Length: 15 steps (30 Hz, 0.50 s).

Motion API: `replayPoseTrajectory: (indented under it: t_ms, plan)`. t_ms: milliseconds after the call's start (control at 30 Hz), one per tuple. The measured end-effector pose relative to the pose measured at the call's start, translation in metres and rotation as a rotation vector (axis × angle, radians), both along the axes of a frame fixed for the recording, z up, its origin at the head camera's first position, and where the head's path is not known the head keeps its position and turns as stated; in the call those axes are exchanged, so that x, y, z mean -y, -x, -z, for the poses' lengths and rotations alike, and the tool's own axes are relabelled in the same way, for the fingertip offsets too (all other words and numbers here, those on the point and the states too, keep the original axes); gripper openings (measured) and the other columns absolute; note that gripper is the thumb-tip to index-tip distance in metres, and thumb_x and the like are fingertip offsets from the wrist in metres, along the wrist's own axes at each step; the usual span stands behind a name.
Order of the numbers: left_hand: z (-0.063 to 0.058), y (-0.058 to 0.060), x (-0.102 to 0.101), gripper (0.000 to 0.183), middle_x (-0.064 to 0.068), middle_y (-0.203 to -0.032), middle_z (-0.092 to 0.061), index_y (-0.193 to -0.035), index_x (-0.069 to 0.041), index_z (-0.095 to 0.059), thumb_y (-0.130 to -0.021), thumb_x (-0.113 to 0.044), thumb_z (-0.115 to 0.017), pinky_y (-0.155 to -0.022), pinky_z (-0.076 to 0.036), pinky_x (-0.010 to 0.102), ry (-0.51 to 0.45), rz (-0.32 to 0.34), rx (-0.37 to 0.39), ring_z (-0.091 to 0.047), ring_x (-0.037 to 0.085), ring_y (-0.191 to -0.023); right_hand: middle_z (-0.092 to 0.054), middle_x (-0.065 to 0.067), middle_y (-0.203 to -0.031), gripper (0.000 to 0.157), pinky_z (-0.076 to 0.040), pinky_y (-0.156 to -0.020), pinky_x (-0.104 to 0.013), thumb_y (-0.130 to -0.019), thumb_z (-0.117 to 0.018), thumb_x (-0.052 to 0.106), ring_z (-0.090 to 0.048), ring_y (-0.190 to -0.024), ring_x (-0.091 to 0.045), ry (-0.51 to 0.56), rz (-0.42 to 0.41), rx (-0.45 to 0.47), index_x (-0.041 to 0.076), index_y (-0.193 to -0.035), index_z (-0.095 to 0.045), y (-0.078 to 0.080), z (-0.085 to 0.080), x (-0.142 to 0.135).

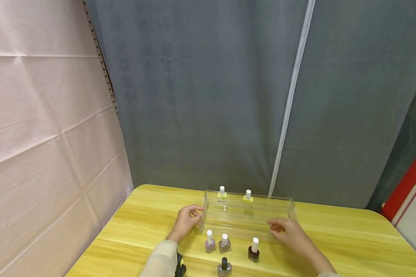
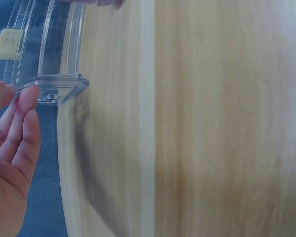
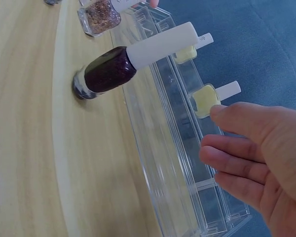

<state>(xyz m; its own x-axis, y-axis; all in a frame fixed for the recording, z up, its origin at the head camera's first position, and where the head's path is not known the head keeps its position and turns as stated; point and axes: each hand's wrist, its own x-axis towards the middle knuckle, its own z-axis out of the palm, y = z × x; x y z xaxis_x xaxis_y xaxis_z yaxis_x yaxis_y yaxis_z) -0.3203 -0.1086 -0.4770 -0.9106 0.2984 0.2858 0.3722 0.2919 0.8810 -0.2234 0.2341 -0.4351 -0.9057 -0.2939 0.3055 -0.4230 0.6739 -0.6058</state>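
A clear tiered rack [image 1: 237, 227] stands on the table. My left hand [image 1: 186, 221] pinches the rack's left end wall between thumb and index finger, seen close in the left wrist view. The right hand [image 1: 287, 232] hovers by the rack's front right part, fingers loosely bent and holding nothing. Two yellow nail polish bottles with white caps stand on the back tier, one left [image 1: 222, 195] and one nearer the middle [image 1: 248, 199]. In the right wrist view the right thumb overlaps the second yellow bottle [image 3: 206, 101].
In front of the rack stand a lilac polish bottle [image 1: 210, 245], a glittery brown one [image 1: 224, 245] and a dark maroon one [image 1: 253, 254]. Closer to me is a grey bottle with a black cap [image 1: 224, 269]. A grey curtain [image 1: 208, 96] hangs behind the wooden table [image 1: 142, 215].
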Motion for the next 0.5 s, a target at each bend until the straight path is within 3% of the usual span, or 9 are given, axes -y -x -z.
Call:
replayPoseTrajectory:
  t_ms: [200,367,500]
  plan:
    - [0.0009,0.0013,-0.0006,0.019,0.022,-0.075,-0.060,-0.103,0.006,-0.063,-0.085,0.005,-0.060,-0.042,-0.043,0.023,0.000,-0.003,0.007,-0.061,0.036,-0.057,-0.067,-0.013,-0.090,0.026,-0.053,-0.068,-0.032,-0.081,-0.066,0.004,-0.063,-0.077,-0.014,0.010,-0.008,0.044,-0.008,-0.104,-0.062,-0.0030,0.0039,0.0010]
    - [0.0026,0.0027,-0.0005,0.019,0.027,-0.075,-0.058,-0.102,0.010,-0.062,-0.084,0.008,-0.058,-0.041,-0.044,0.030,-0.024,0.008,-0.001,-0.058,0.045,-0.058,-0.066,-0.015,-0.093,0.028,-0.052,-0.068,-0.031,-0.082,-0.066,0.006,-0.064,-0.077,-0.014,0.003,-0.031,0.052,-0.009,-0.106,-0.062,-0.0048,0.0079,0.0012]
    - [0.0016,0.0020,-0.0006,0.018,0.023,-0.074,-0.059,-0.102,0.007,-0.063,-0.084,0.006,-0.060,-0.040,-0.042,0.023,-0.004,-0.002,0.005,-0.060,0.040,-0.057,-0.067,-0.013,-0.093,0.028,-0.052,-0.067,-0.027,-0.083,-0.066,0.008,-0.063,-0.077,-0.013,-0.003,-0.034,0.076,-0.008,-0.106,-0.062,-0.0066,0.0102,0.0021]
